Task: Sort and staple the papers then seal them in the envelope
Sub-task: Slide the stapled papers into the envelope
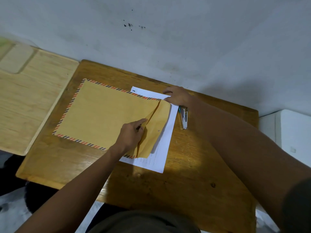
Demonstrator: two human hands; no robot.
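A large brown envelope (104, 113) with a red-and-black striped border lies flat on the wooden desk (193, 174). Its flap (156, 128) at the right end is partly folded over. White papers (161, 152) lie beneath the envelope and stick out on its right side and far edge. My left hand (131, 135) pinches the flap's fold near the envelope's mouth. My right hand (178, 96) presses on the papers' far right corner, fingers spread flat. A small metal stapler (184, 117) lies just right of the papers, beside my right wrist.
A lighter wooden board (25, 101) adjoins the desk on the left. A stained white wall (168, 39) stands right behind the desk. A white cabinet (292, 132) stands at the right. My lap and dark shirt are at the near edge.
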